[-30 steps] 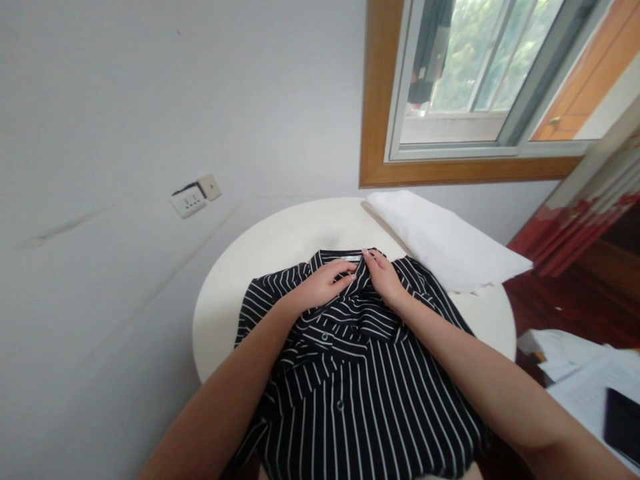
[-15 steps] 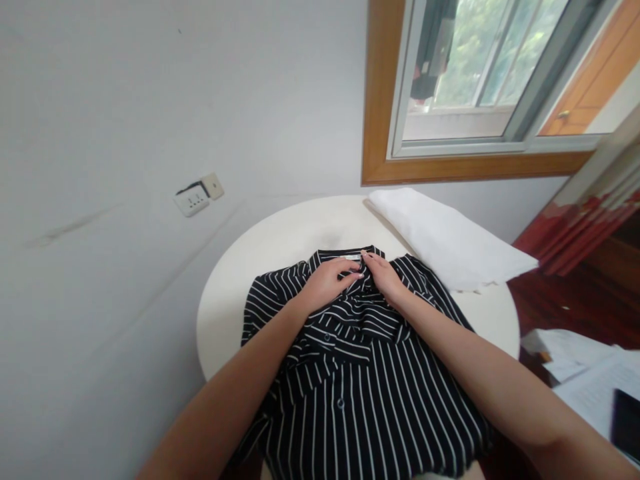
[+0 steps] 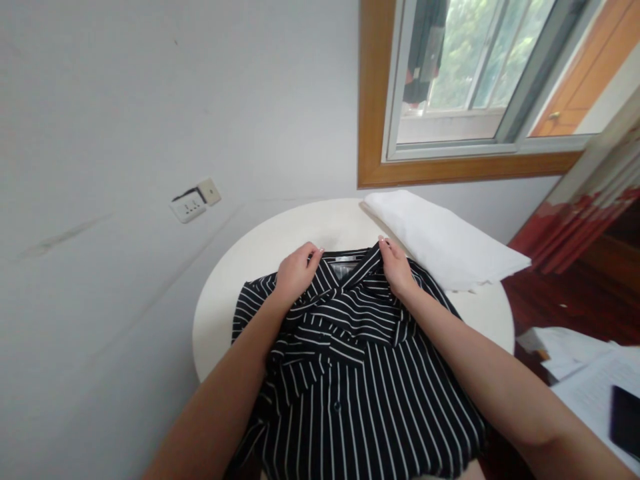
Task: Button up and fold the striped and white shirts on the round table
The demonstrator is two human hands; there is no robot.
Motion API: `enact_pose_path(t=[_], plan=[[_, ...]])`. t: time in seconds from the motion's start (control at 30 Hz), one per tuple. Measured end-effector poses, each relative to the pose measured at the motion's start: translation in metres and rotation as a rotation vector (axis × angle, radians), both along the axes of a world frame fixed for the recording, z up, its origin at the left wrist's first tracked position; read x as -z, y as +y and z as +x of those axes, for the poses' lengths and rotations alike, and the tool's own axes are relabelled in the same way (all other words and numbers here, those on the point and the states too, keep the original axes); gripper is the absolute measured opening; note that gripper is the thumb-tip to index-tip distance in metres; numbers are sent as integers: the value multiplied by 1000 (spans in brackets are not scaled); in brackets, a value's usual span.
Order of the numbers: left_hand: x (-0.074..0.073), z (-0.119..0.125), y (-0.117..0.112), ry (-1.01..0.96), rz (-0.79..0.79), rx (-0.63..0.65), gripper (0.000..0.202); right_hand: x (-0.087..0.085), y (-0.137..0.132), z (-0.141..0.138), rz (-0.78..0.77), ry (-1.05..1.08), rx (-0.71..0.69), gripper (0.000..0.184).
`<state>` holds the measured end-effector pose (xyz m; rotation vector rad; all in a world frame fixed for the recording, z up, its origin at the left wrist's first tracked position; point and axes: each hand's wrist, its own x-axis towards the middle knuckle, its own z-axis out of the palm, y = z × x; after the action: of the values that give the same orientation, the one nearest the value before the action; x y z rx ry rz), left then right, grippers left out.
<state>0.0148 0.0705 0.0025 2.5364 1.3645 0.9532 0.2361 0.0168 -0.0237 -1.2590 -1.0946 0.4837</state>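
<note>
A black shirt with white stripes point(image 3: 350, 360) lies front up on a round white table point(image 3: 235, 280), its collar toward the wall. My left hand point(image 3: 296, 272) rests on the left side of the collar, fingers curled over its edge. On the right side of the collar sits my right hand point(image 3: 396, 267), its fingers pinching the cloth. The collar between them is spread open, showing the label inside.
A folded white cloth point(image 3: 440, 240) lies at the table's back right, under a wood-framed window point(image 3: 450, 87). A wall socket point(image 3: 193, 200) is at the left. Papers and a dark phone point(image 3: 625, 427) lie at the lower right.
Both hands have moved apart from the middle of the collar to its two sides, spreading it open. The shirt has shifted slightly toward the wall.
</note>
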Motion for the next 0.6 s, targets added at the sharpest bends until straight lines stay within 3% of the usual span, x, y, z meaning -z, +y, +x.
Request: enact_pose_path(t=[0.1,0.23,0.33,0.43,0.53,0.6], plan=[[-9,-10,3,-56,69,-176,36,-17,-8,3,94,-103,57,39],[-18,-13,0,-95,130,-173,34,-30,-15,6,151,-149,75,38],[-20,-5,-6,-35,177,-18,27,-28,-14,7,155,-154,93,40],[-18,6,-16,-13,158,257,15,-21,-10,8,120,-133,94,42],[-13,14,-26,-1,-81,551,18,-15,-7,8,89,-86,85,43],[-9,17,-29,22,-263,640,21,-12,-5,8,73,-46,79,42]])
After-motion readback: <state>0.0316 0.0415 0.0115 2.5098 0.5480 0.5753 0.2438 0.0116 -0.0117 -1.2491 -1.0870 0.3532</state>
